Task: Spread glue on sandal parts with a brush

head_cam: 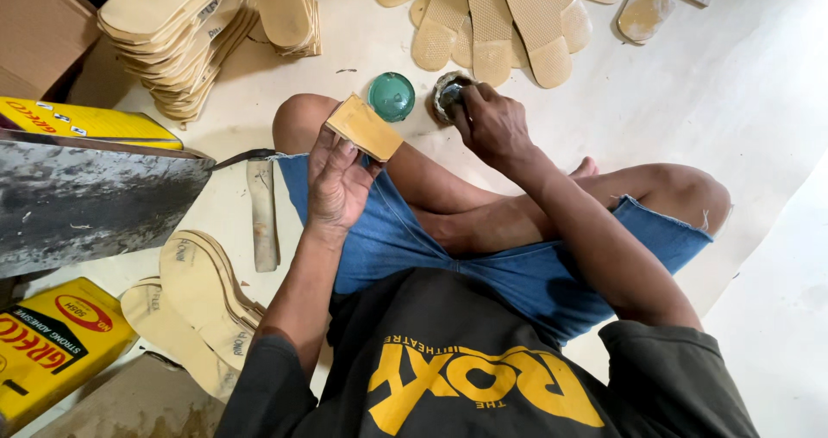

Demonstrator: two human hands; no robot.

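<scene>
I sit cross-legged on the floor in blue denim shorts. My left hand (338, 179) holds a small tan rectangular piece (364, 127) above my left knee. My right hand (492, 125) reaches forward with its fingers closed on something at a small round glue-smeared tin (447, 90) on the floor; what it grips is hidden. A round green lid (392, 96) lies just left of that tin.
Tan shoe insoles are stacked at the top left (177, 33) and fanned out at the top middle (496, 20). More insoles (203, 304) lie by my left side. Yellow adhesive cans (52, 343) and a grey metal slab (82, 201) stand at the left.
</scene>
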